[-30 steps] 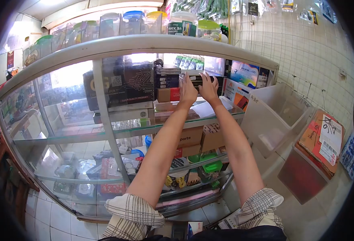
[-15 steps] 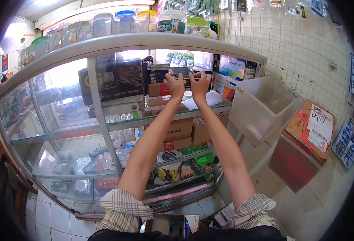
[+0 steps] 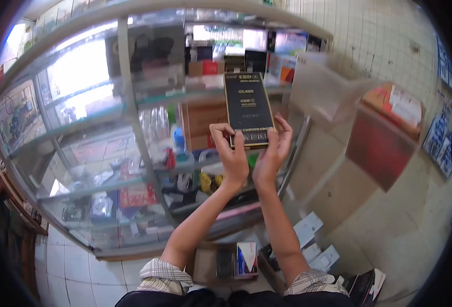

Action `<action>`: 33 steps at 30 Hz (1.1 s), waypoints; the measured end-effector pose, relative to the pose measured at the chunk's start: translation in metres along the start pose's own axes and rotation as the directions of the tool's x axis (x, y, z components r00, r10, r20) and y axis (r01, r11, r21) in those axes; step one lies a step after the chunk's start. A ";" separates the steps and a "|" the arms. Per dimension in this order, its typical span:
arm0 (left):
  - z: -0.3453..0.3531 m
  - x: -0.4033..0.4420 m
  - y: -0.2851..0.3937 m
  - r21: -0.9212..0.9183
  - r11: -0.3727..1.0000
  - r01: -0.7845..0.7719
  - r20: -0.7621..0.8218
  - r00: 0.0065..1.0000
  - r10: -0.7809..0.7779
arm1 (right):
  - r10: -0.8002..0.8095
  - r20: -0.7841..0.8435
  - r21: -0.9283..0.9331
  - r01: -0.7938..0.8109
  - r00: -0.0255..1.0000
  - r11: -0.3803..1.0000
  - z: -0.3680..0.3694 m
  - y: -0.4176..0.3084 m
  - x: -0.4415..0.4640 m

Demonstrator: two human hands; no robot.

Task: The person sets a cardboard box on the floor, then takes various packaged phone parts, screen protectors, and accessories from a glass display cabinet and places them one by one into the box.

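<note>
Left hand point(image 3: 233, 159) and right hand point(image 3: 271, 159) both have their grip closed round the box point(image 3: 249, 106), 6 o'clock end btw; cabinet point(image 3: 125, 82) around 10 o'clock from there, bin point(image 3: 315, 92) at 2.

We've got a blk box point(image 3: 248, 107) w/ gold edges & lettering, cream sleeves point(image 3: 165, 275) w/ dk checks, white floor tiles point(image 3: 105, 269), reddish bin point(image 3: 380, 146), brn carton point(image 3: 203, 116).
</note>
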State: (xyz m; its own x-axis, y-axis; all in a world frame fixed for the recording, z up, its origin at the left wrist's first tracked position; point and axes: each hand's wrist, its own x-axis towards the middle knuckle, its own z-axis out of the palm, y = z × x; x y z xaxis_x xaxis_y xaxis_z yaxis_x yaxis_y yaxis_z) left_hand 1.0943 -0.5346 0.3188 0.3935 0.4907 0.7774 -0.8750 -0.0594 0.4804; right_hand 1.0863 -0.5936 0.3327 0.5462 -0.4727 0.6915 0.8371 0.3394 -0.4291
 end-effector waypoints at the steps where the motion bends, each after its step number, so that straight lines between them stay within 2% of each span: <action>1: -0.012 -0.021 0.005 -0.030 1.000 -0.009 0.030 0.999 0.010 | 0.118 0.021 0.071 -0.119 0.993 0.990 -0.011 -0.013 -0.020; 2: -0.026 -0.045 0.007 -0.060 0.998 -0.012 0.059 0.998 0.015 | 0.235 0.045 0.138 -0.239 0.971 0.961 -0.025 -0.020 -0.041; 4: -0.059 -0.091 0.014 0.021 0.999 0.033 0.111 0.993 -0.036 | 0.279 0.036 0.043 -0.281 0.959 0.959 -0.054 -0.024 -0.083; 6: -0.085 -0.133 0.036 -0.167 0.965 0.203 0.164 0.971 -0.176 | 0.305 0.059 -0.040 -0.303 0.951 0.952 -0.078 -0.035 -0.128; 7: -0.121 -0.170 0.055 -0.098 0.885 0.454 0.264 0.870 -0.417 | 0.330 0.046 -0.182 -0.317 0.943 0.931 -0.102 -0.043 -0.179; 8: -0.142 -0.194 0.045 0.021 0.895 0.446 0.279 0.857 -0.433 | 0.409 0.068 -0.211 -0.387 0.910 0.897 -0.115 -0.048 -0.205; 10: -0.185 -0.241 0.031 0.150 0.799 0.583 0.296 0.744 -0.599 | 0.472 0.067 -0.308 -0.432 0.879 0.848 -0.144 -0.041 -0.259; 11: -0.202 -0.262 0.028 0.163 0.788 0.594 0.292 0.734 -0.613 | 0.486 0.055 -0.308 -0.448 0.872 0.839 -0.157 -0.039 -0.284; 13: -0.232 -0.301 0.021 0.355 0.759 0.546 0.219 0.741 -0.635 | 0.637 0.000 -0.329 -0.601 0.771 0.728 -0.180 -0.030 -0.332; 16: -0.269 -0.357 -0.003 0.408 0.700 0.587 0.148 0.713 -0.685 | 0.774 -0.032 -0.487 -0.687 0.632 0.540 -0.211 -0.011 -0.385; 17: -0.285 -0.375 -0.014 0.416 0.690 0.593 0.143 0.706 -0.693 | 0.782 -0.039 -0.485 -0.696 0.622 0.529 -0.223 -0.001 -0.401; 19: -0.307 -0.398 -0.032 0.453 0.607 0.653 0.211 0.583 -0.785 | 0.810 0.005 -0.837 -0.441 0.586 0.324 -0.244 0.024 -0.428; 20: -0.312 -0.406 -0.038 0.459 0.598 0.657 0.210 0.574 -0.792 | 0.814 -0.004 -0.835 -0.450 0.581 0.316 -0.253 0.034 -0.438; 22: -0.321 -0.418 -0.052 0.457 0.496 0.739 0.213 0.450 -0.867 | 0.866 -0.003 -0.871 -0.427 0.500 0.243 -0.264 0.053 -0.454; 24: -0.330 -0.433 -0.072 0.476 0.463 0.748 0.218 0.410 -0.886 | 0.893 -0.059 -0.848 -0.494 0.446 0.191 -0.277 0.073 -0.471; 26: -0.336 -0.446 -0.094 0.418 0.412 0.810 0.265 0.326 -0.908 | 0.750 -0.045 -0.939 -0.285 0.660 0.195 -0.288 0.091 -0.487; 28: -0.340 -0.452 -0.113 0.491 0.385 0.781 0.273 0.281 -0.920 | 0.764 -0.064 -0.929 -0.317 0.643 0.189 -0.300 0.103 -0.494; 30: -0.350 -0.468 -0.134 0.487 0.315 0.815 0.342 0.155 -0.927 | 0.798 -0.144 -0.893 -0.424 0.585 0.149 -0.309 0.108 -0.496; 31: -0.353 -0.474 -0.142 0.512 0.302 0.804 0.349 0.127 -0.928 | 0.883 -0.157 -0.851 -0.515 0.441 0.106 -0.309 0.105 -0.486; 32: -0.354 -0.482 -0.149 0.513 0.278 0.812 0.339 0.106 -0.935 | 0.890 -0.172 -0.850 -0.521 0.422 0.082 -0.311 0.109 -0.486; 33: -0.352 -0.484 -0.152 0.512 0.298 0.806 0.333 0.134 -0.933 | 0.878 -0.156 -0.886 -0.458 0.453 0.079 -0.314 0.114 -0.489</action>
State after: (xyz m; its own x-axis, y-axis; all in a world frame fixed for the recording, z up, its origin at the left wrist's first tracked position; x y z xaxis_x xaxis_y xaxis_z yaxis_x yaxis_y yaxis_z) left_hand 0.9380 -0.4574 -0.2735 0.9632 -0.1684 -0.2094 0.2008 -0.0670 0.9773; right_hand 0.9245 -0.5789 -0.2366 0.9871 -0.0432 -0.1541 -0.1559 -0.4773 -0.8648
